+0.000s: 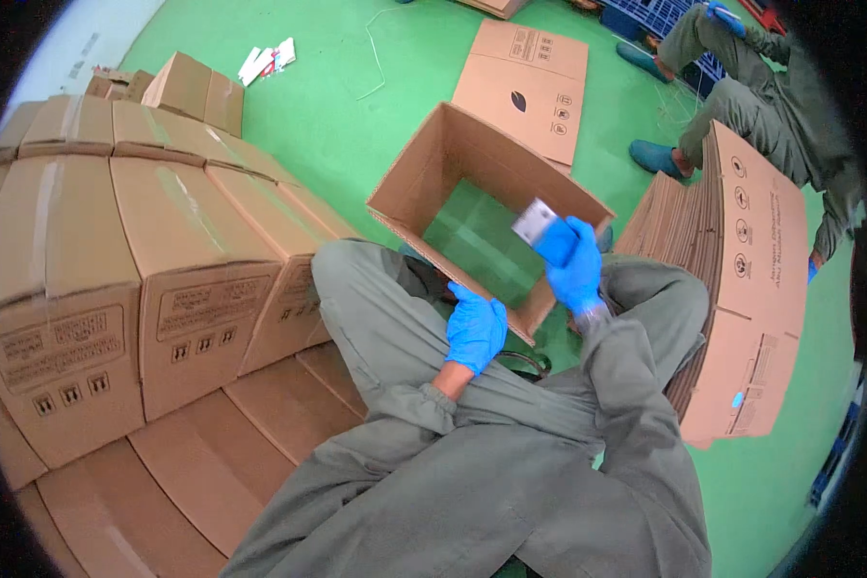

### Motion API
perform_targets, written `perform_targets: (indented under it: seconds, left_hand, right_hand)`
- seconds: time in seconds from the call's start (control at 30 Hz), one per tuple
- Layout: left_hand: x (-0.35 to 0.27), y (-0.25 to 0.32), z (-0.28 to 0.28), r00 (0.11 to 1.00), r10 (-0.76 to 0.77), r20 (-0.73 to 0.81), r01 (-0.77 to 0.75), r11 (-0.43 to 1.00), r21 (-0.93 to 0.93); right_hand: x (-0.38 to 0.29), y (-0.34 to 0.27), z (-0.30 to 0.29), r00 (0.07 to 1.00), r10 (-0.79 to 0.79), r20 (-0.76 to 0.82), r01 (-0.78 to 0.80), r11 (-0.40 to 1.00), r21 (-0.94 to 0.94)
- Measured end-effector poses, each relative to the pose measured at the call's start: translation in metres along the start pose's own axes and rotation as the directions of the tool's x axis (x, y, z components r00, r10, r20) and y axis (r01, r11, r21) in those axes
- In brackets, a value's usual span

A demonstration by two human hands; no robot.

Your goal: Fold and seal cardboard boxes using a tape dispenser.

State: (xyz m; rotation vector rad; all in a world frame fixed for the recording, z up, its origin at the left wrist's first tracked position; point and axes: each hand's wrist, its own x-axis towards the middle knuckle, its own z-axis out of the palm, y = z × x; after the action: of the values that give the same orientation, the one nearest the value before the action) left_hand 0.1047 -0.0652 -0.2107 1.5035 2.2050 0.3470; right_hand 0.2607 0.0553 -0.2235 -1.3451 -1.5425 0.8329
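An opened-out cardboard box (506, 155) stands between my knees, and its inside shows a lighter tape-like band across a greenish bottom. My left hand (477, 329), in a blue glove, grips the near edge of the box wall. My right hand (576, 267), gloved in blue too, is over the box's right side. It holds a small blue object with a pale, blurred end (535, 222); I cannot tell exactly what it is.
Taped cardboard boxes (180, 217) are stacked at the left. A stack of flattened cartons (758, 231) leans at my right. Another flattened carton (520, 87) lies ahead on the green floor. A person (758, 108) sits at the upper right. White scraps (267, 61) lie farther off.
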Motion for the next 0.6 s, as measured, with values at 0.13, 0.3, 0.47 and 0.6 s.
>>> perform_targets:
  seconds: [0.13, 0.3, 0.47, 0.6]
  left_hand:
    - [-0.002, 0.003, 0.001, 0.991, -0.101, 0.091, 0.109, 0.991, -0.079]
    - [0.025, 0.026, -0.072, 0.952, -0.223, -0.208, 0.115, 0.894, -0.434]
    - [0.176, -0.001, -0.147, 0.928, 0.116, -0.355, -0.041, 0.976, 0.213]
    - [0.205, -0.031, -0.121, 0.968, 0.076, 0.24, -0.029, 0.98, -0.196]
  right_hand:
    - [0.033, 0.006, 0.077, 0.989, 0.0, 0.149, 0.026, 0.984, -0.175]
    - [0.045, 0.029, 0.114, 0.951, 0.049, 0.306, 0.075, 0.921, -0.382]
    - [0.044, 0.045, 0.111, 0.946, 0.235, 0.222, -0.201, 0.965, -0.166]
    - [0.047, 0.046, 0.109, 0.943, 0.283, 0.176, -0.257, 0.954, -0.154]
